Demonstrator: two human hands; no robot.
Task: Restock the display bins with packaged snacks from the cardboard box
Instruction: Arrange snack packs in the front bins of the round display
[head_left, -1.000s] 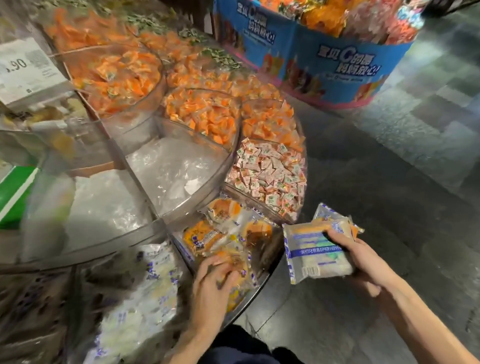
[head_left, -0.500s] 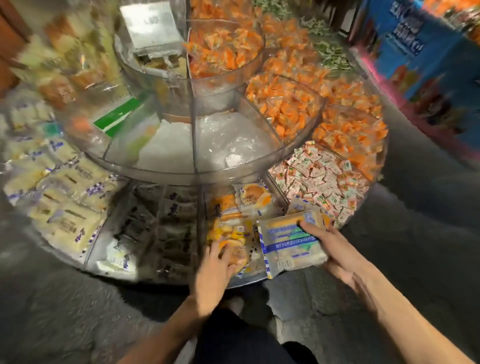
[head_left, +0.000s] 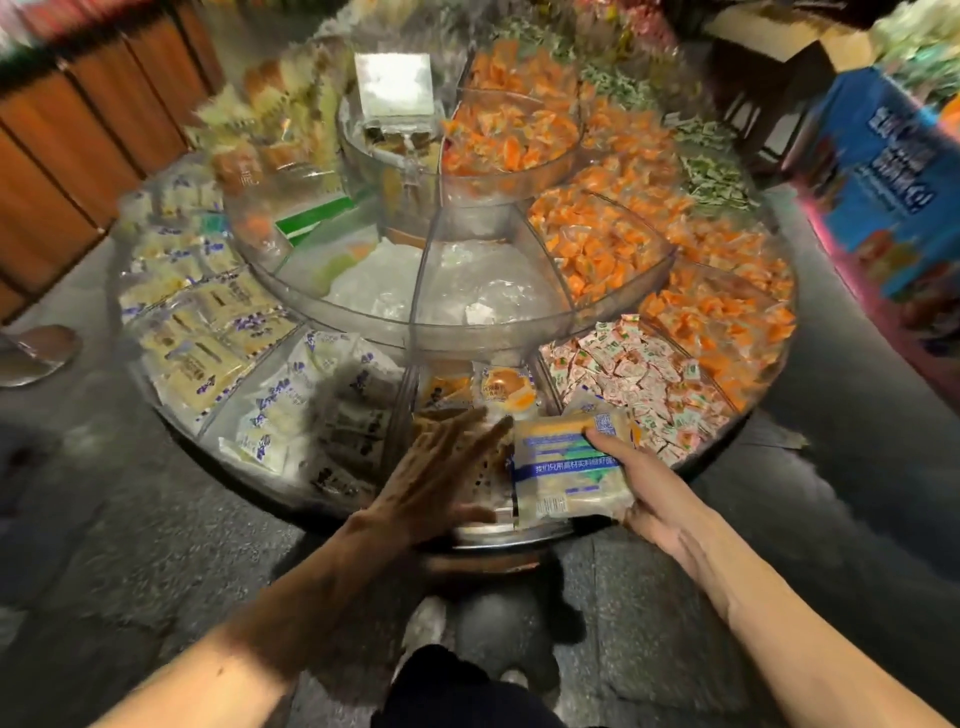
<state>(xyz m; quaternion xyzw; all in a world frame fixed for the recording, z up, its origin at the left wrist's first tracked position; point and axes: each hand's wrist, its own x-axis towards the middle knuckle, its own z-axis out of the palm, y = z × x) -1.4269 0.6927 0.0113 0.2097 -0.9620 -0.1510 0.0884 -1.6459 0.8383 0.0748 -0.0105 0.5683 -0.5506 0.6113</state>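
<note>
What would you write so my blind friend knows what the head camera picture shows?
A person's right hand holds a blue-and-white snack packet at the front bin of a round clear display, while the left hand, held flat, is over that bin. Other bins hold orange sweets and pale packets.

Display bins (head_left: 613, 306): clear wedge compartments in a round, two-tier stand.
Front wedge bin (head_left: 401, 415): part filled with round cakes in orange-print wrappers.
Snack packet (head_left: 563, 470): flat and pale, with a blue band, white print and a barcode. It lies face up over the front wedge bin's right side, in the right hand (head_left: 644, 493) grip.
Left of the front wedge bin: white-and-purple packets (head_left: 291, 410).
Right of it: small pink-green sweets (head_left: 639, 374).
Cardboard box (head_left: 831, 41): open, blurred, far behind and to the right.
</note>
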